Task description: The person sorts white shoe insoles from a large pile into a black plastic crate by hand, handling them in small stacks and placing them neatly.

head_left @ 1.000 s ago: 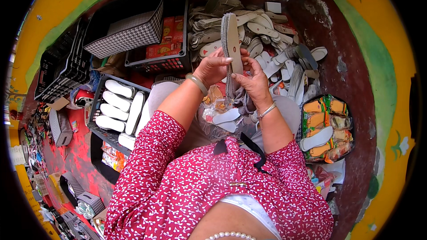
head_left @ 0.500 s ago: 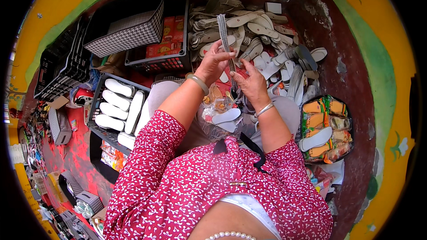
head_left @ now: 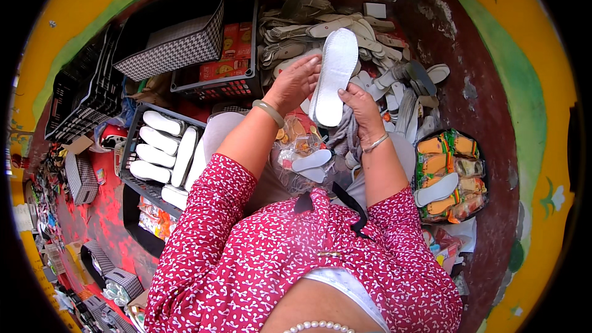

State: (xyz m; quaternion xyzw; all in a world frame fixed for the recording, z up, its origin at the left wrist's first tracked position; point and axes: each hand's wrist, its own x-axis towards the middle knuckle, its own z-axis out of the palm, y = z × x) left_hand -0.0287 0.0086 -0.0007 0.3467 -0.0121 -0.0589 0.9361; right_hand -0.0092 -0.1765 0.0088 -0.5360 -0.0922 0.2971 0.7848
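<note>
A stack of white insoles (head_left: 336, 77) stands upright in front of me, its broad stitched face turned toward me. My right hand (head_left: 365, 110) grips the stack at its lower right edge, the thumb lying on the front and the fingers behind. Along the left edge rests my left hand (head_left: 296, 83), its fingers stretched out and open; whether their tips touch the stack I cannot tell. Below, on my lap, a single pale insole (head_left: 311, 160) lies over clear plastic bags. Grey cord or fabric strips (head_left: 346, 135) hang beneath the stack.
Beyond my hands, a large heap of insoles (head_left: 364, 31) reaches the dark red wall. At left stands a crate (head_left: 132, 142) of white insoles, with a black crate (head_left: 253, 74) of red boxes and a houndstooth basket (head_left: 172, 49) behind. A bin of packaged insoles (head_left: 453, 172) sits at right.
The stack, edge-on before, has turned so its white face shows, and it has shifted right. My left hand's fingers have come off their pinch and straightened; my right hand now grips the lower edge.
</note>
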